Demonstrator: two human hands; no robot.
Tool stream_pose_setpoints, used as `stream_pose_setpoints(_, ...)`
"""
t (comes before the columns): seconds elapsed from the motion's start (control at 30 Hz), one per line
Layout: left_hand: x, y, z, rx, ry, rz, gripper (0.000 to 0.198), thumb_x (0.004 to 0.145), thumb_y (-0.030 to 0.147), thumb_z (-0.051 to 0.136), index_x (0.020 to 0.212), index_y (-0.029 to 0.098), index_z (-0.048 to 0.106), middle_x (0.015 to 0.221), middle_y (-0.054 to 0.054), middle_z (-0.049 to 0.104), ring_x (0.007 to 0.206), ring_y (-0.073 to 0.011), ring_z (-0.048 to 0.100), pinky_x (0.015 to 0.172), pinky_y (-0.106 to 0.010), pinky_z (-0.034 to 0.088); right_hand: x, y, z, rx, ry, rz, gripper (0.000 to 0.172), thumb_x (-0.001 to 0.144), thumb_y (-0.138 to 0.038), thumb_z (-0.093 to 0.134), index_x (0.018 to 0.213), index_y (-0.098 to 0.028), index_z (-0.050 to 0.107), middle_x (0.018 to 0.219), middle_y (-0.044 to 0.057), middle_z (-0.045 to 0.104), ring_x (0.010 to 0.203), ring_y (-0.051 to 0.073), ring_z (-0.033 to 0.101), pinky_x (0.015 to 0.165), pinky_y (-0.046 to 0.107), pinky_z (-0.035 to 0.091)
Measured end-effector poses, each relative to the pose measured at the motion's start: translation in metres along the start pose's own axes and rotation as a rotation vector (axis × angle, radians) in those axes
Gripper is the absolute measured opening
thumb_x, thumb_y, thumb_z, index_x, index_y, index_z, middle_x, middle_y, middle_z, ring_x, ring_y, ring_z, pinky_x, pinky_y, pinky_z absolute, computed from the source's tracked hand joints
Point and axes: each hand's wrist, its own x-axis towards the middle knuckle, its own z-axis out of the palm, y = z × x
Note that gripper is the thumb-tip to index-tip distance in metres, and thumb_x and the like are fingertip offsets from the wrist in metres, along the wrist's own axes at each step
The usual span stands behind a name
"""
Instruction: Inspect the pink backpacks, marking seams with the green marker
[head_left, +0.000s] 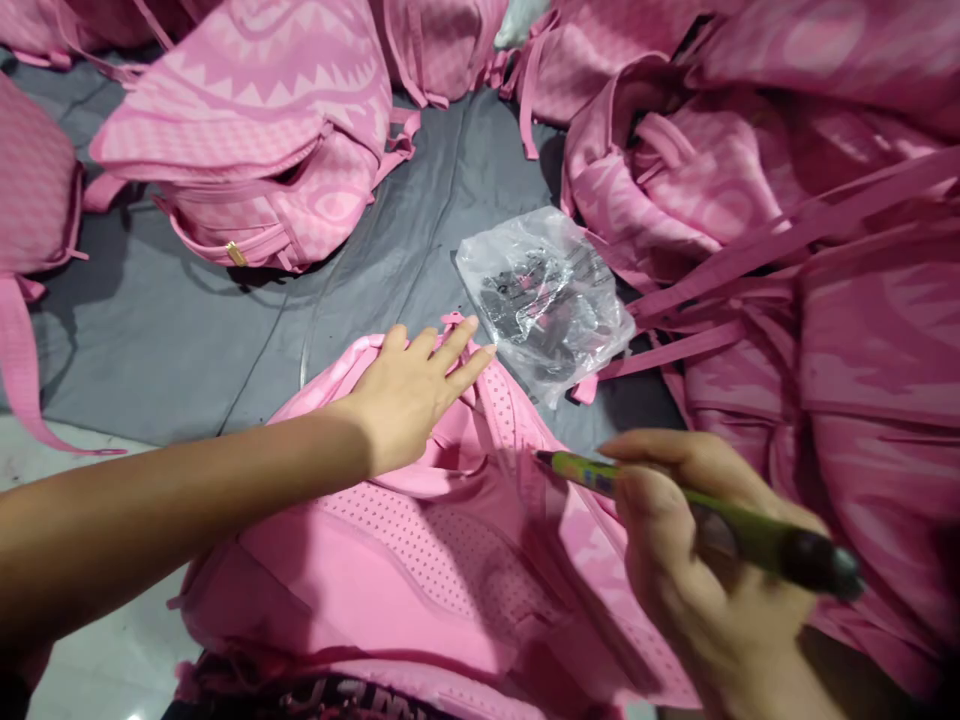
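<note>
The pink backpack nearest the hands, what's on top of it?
The left hand rests on the pink backpack, fingers spread. The right hand holds a green pen over it. Whatever lies beneath the left palm is covered, so it can't be seen.

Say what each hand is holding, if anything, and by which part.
Right hand: a green pen, held by its barrel, behind the dark tip. Left hand: lies spread on the pink backpack, apparently gripping nothing.
</note>
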Motion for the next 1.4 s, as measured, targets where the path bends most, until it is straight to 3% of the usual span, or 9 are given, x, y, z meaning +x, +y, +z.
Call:
stream_pose_setpoints(0.1,-0.002,0.001,-0.001,0.013,-0.024,-0.021,0.099,0.080,0.033,0.068,0.158,0.020,0.009,0.166,-0.015,0.003,0.135,-0.0368,0.038,0.103,-0.051,0.037,-0.014,-0.006,0.022,0.290,-0.092,0.088,0.012,0.096,-0.030,0.059,0.102,-0.021,0.066,0.090,0.005,0.072,0.077,0.018,0.068,0.067,0.030,0.053)
stream_pose_setpoints(0.2,-0.002,0.002,-0.004,0.010,-0.051,-0.026,0.100,0.079,0.028,0.067,0.158,0.021,0.007,0.166,-0.014,0.000,0.130,-0.0362,0.042,0.102,-0.049,0.037,-0.018,-0.008,0.036,0.364,-0.299,0.050,0.019,0.094,-0.026,0.063,0.112,-0.022,0.068,0.098,0.005,0.073,0.087,0.020,0.068,0.079,0.035,0.055)
stream_pose_setpoints(0.3,-0.003,0.003,-0.005,-0.006,-0.048,-0.020,0.100,0.077,0.022,0.066,0.158,0.020,0.007,0.166,-0.015,0.000,0.128,-0.0358,0.043,0.100,-0.048,0.038,-0.012,-0.005,0.034,0.424,-0.419,0.066,0.024,0.094,-0.028,0.065,0.117,-0.022,0.068,0.105,0.007,0.073,0.094,0.020,0.068,0.084,0.036,0.056)
stream_pose_setpoints(0.63,-0.006,0.002,0.002,-0.040,0.042,-0.029,0.090,0.083,0.029,0.062,0.157,0.015,0.014,0.165,-0.017,0.005,0.124,-0.0367,0.046,0.098,-0.047,0.037,0.012,-0.009,0.036,0.308,-0.545,-0.085,0.020,0.091,-0.023,0.070,0.110,-0.019,0.069,0.103,0.006,0.070,0.095,0.020,0.064,0.083,0.035,0.053)
stream_pose_setpoints(0.83,-0.007,0.001,0.000,-0.094,0.021,-0.018,0.084,0.084,0.023,0.058,0.157,0.018,0.016,0.166,-0.015,0.006,0.132,-0.0370,0.041,0.102,-0.048,0.035,-0.003,-0.018,0.043,0.336,-0.417,-0.058,0.017,0.091,-0.018,0.068,0.108,-0.018,0.066,0.104,0.006,0.071,0.096,0.020,0.063,0.084,0.037,0.052)
stream_pose_setpoints(1.0,-0.007,-0.001,0.000,-0.100,0.041,0.000,0.082,0.086,0.025,0.057,0.157,0.015,0.017,0.165,-0.019,0.006,0.135,-0.0377,0.038,0.101,-0.049,0.037,-0.009,-0.025,0.049,0.171,-0.352,-0.038,0.012,0.092,-0.022,0.067,0.102,-0.018,0.067,0.099,0.006,0.071,0.089,0.022,0.063,0.082,0.042,0.049)
stream_pose_setpoints(1.17,-0.007,-0.001,0.005,-0.111,0.059,0.011,0.087,0.082,0.027,0.063,0.156,0.012,0.018,0.164,-0.021,0.008,0.134,-0.0401,0.038,0.100,-0.051,0.038,-0.013,-0.027,0.056,0.160,-0.244,-0.078,0.010,0.091,-0.026,0.069,0.097,-0.019,0.067,0.094,0.004,0.071,0.090,0.022,0.063,0.081,0.040,0.048)
stream_pose_setpoints(1.4,-0.009,-0.001,0.004,-0.136,0.067,0.011,0.088,0.080,0.022,0.064,0.156,0.013,0.019,0.164,-0.021,0.008,0.136,-0.0399,0.036,0.103,-0.051,0.035,-0.022,-0.034,0.064,0.156,-0.153,-0.017,0.011,0.092,-0.025,0.065,0.101,-0.019,0.068,0.096,0.005,0.071,0.092,0.022,0.064,0.083,0.040,0.048)
